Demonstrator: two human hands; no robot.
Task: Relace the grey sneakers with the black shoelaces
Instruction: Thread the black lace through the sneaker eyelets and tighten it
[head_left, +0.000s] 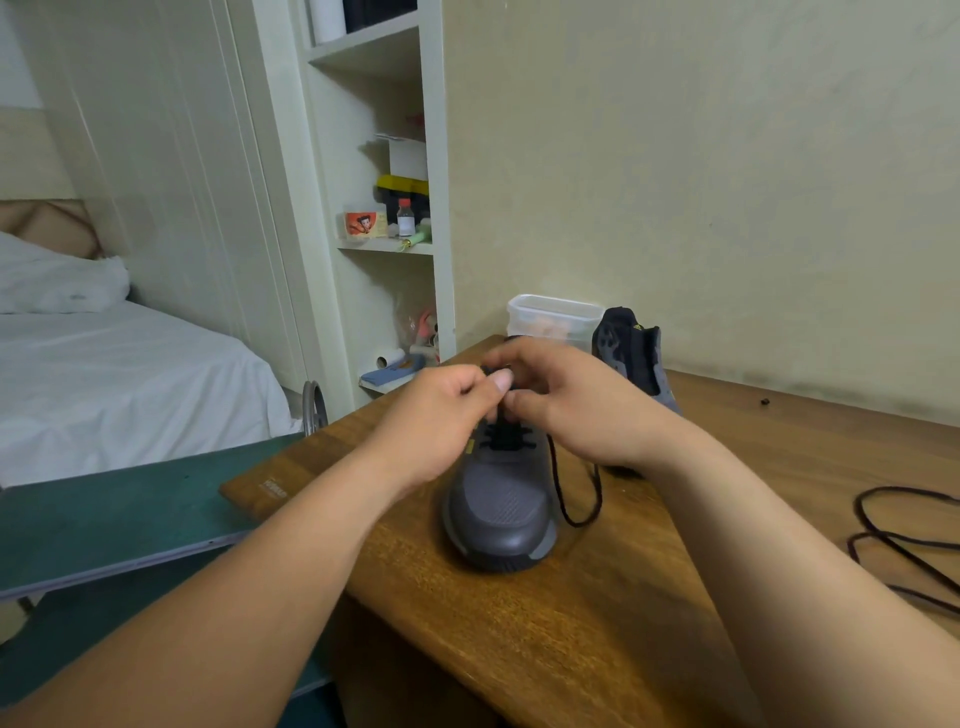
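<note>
A grey sneaker (501, 512) stands on the wooden table (571, 623), toe toward me, with a black shoelace (576, 499) threaded through its lower eyelets and one end looping down its right side. My left hand (436, 421) and my right hand (576, 405) meet over the sneaker's upper eyelets, both pinching the lace there. The second grey sneaker (631, 348) stands behind my right hand, heel up near the wall. Another black shoelace (904, 540) lies loose at the table's right edge.
A clear plastic container (550, 317) sits at the table's far side by the wall. A green board (119, 519) adjoins the table on the left. Beyond it are a bed (104, 374) and a shelf unit (384, 218) with small items.
</note>
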